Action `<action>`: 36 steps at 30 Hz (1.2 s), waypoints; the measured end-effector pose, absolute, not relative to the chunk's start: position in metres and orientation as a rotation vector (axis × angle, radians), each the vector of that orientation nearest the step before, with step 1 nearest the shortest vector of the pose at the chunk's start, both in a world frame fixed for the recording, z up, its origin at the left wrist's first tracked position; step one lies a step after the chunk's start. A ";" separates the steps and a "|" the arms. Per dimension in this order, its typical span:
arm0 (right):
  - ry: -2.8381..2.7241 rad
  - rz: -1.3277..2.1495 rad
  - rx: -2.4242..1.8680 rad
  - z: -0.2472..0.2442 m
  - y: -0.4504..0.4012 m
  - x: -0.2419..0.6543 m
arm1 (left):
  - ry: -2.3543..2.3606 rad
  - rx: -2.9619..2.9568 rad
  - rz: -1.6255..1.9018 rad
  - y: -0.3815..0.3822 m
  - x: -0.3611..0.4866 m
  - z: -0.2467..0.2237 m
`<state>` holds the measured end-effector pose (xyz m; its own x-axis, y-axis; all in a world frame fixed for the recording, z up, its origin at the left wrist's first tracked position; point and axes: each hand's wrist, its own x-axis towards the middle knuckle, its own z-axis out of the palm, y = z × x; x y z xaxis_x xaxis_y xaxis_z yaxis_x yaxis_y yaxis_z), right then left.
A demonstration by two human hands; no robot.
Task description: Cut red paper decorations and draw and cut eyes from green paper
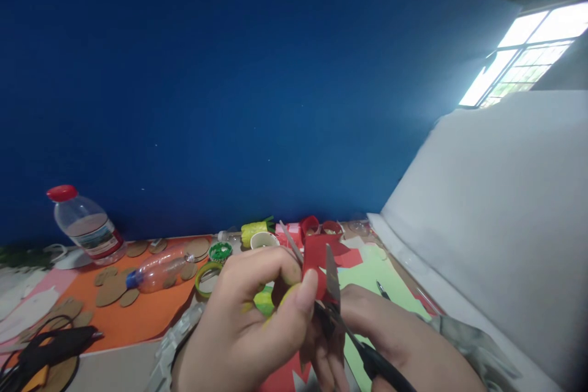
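In the middle of the head view my left hand (257,312) pinches a piece of red paper (316,257) between thumb and fingers. My right hand (386,324) is closed around black-handled scissors (333,275). The scissor blades are spread apart, pointing up, one on each side of the red paper. My right hand's fingers are partly hidden behind the scissors and my left hand. Below the hands lies more red paper (280,376) with a jagged cut edge.
An orange sheet (142,315) holds cardboard discs and a clear bottle (163,268). A red-capped bottle (89,226) stands at the left, with a black glue gun (57,346) nearer. Tape (200,285), small cups (264,240) and green paper (381,269) lie around the hands. A blue panel (252,92) rises behind.
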<state>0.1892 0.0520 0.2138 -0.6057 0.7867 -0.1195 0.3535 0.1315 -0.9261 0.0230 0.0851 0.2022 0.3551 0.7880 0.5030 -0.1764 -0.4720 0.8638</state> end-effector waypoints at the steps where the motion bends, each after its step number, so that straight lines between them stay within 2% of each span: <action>1: -2.032 1.447 -1.120 0.215 0.052 0.188 | 0.558 1.674 1.283 0.085 0.023 0.202; 11: -1.996 1.308 -1.237 0.211 0.050 0.185 | 0.588 1.760 1.138 0.087 0.017 0.204; 28: -2.054 1.388 -1.157 0.214 0.052 0.189 | 0.533 1.743 1.195 0.088 0.017 0.202; 36: -2.030 1.504 -1.032 0.201 0.053 0.195 | 0.566 1.794 1.004 0.090 0.011 0.208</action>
<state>0.1949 0.0529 0.2013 -0.6419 0.7600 -0.1014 0.3181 0.1436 -0.9371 0.0112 0.0903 0.2077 0.5525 0.7406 0.3824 -0.0562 -0.4247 0.9036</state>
